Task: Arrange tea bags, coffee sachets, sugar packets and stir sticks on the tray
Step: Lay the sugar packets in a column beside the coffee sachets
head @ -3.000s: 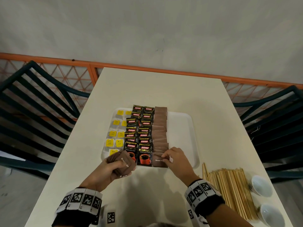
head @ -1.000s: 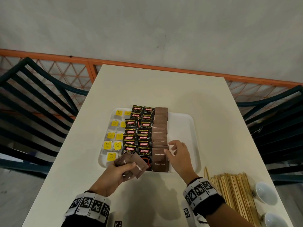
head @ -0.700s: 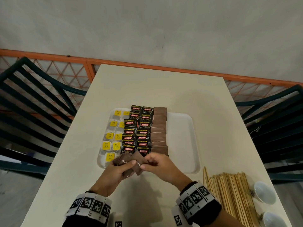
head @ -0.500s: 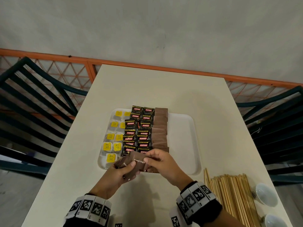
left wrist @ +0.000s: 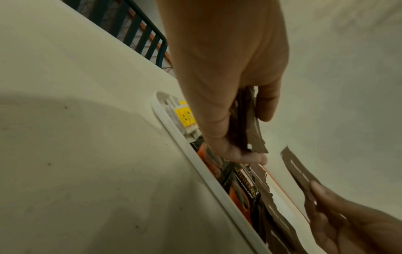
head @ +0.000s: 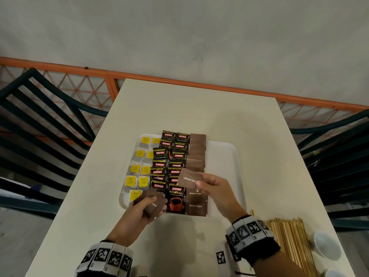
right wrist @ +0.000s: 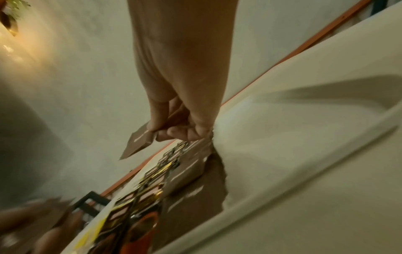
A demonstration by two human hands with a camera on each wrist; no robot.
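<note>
Left hand (head: pixel 146 208) at 7 o'clock tray (head: pixel 231 156) edge, clutching sugar packet stack (head: pixel 152 203). Right hand (head: pixel 216 189) pinching one sugar packet (head: pixel 188 177) above brown column. Tray's 3 o'clock side bare. Stir sticks (head: pixel 289 236), cups (head: pixel 325 244) at 4 o'clock on table.

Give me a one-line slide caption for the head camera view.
Right hand lifts one brown sugar packet over the tray while left hand holds the spare packets.

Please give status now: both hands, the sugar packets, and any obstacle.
Left hand grips spare sugar packets at the tray front edge. Right hand pinches one sugar packet above the brown column. Stir sticks off tray. No obstacle seen.
</note>
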